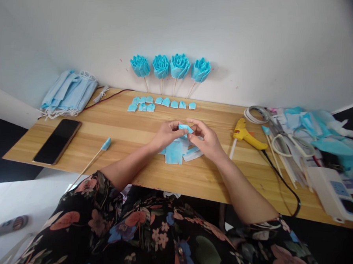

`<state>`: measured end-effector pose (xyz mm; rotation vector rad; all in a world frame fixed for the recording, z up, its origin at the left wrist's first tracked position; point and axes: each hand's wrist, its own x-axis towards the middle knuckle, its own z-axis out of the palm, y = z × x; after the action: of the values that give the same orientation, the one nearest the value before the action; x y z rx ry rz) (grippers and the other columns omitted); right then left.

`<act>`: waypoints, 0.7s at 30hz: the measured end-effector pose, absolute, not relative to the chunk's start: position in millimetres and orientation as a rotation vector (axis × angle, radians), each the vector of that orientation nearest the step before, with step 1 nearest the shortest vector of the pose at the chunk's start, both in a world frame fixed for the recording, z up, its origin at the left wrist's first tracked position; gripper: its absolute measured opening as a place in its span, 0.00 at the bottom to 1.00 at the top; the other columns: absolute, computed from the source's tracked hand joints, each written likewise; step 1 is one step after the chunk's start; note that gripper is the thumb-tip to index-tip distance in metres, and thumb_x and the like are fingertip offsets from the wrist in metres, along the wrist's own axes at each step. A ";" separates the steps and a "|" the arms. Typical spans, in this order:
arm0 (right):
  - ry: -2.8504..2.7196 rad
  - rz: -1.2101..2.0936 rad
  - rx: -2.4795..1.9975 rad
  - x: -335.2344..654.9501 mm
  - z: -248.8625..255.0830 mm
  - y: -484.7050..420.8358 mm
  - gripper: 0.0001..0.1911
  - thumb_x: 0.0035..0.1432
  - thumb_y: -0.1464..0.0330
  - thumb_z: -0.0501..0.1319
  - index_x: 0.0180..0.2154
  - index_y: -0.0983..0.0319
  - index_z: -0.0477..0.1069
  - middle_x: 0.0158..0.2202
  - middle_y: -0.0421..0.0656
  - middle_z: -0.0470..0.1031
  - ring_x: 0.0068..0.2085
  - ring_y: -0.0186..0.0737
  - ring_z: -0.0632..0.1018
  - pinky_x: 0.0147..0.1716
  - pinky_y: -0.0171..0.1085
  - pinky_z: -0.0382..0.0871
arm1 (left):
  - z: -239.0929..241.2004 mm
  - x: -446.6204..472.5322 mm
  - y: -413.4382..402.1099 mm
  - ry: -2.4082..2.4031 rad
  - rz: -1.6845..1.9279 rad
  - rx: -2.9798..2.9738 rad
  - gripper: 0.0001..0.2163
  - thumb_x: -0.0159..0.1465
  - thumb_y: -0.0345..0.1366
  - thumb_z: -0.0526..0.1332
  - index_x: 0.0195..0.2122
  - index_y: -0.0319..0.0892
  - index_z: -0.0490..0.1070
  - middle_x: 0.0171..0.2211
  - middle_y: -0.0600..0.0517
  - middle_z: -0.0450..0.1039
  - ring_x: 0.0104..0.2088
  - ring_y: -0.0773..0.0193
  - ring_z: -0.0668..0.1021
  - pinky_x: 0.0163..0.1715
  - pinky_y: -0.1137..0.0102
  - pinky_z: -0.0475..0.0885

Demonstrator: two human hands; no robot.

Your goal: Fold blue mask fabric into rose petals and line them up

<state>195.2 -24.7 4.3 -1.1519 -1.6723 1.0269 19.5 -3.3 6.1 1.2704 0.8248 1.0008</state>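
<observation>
Between my two hands, over the middle of the table, is a small folded piece of blue mask fabric (186, 128). My left hand (171, 132) pinches its left side with thumb and fingers. From the other side, my right hand (205, 136) grips it the same way. Below them on the wood lie flat blue fabric pieces (174, 152), partly covered by my hands. Farther back sit several folded blue petals (166, 102) in loose rows. Behind those, several blue fabric flowers (180, 66) on thin sticks lean against the wall.
Left on the table (109, 168) are stacked masks (69, 93), a phone (57, 141) and a blue-tipped stick (106, 144). Right are a yellow glue gun (247, 135) with its cord, a tape roll (256, 114), scissors (282, 144), fabric scraps (344, 144) and a white device (330, 191).
</observation>
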 end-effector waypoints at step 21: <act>-1.419 1.003 -1.166 202.7 7.9 -19.4 0.23 0.61 0.47 0.59 0.36 0.60 0.76 0.29 0.40 0.73 0.33 0.36 0.74 0.39 0.37 0.70 | 9.8 19.8 -4.7 0.942 1.005 1.231 0.18 0.50 0.46 0.70 0.22 0.39 0.66 0.19 0.59 0.60 0.22 0.73 0.62 0.23 0.73 0.56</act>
<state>202.7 -19.4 7.9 -1.1657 -1.4192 1.0029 19.8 -4.7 9.8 1.2313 0.9418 1.0047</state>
